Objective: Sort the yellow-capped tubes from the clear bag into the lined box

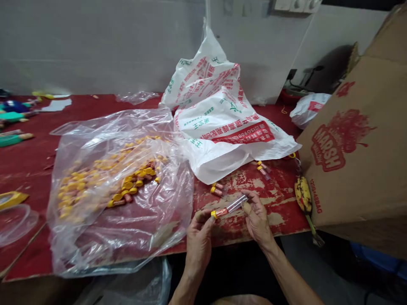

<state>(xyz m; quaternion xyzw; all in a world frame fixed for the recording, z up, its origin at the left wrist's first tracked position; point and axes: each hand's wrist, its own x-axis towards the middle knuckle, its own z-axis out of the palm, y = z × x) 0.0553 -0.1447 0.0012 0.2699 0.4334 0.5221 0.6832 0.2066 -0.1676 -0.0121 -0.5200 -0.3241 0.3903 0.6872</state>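
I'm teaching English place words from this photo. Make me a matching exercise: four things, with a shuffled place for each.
Things:
1. Yellow-capped tube
2. Banana
3. White printed plastic bag
4. Cardboard box

Places:
A. Filling the right side of the view
B. Beside the clear plastic bag
C. Between the left hand and right hand
D. At the edge of the red table, next to the box

Pairs: 1-C, 2-D, 3-B, 4-A

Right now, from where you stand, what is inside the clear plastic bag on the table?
The clear plastic bag holds a heap of small tubes with yellow caps. Folds in the plastic blur the far part of the heap, so the number of tubes and anything beneath them cannot be seen.
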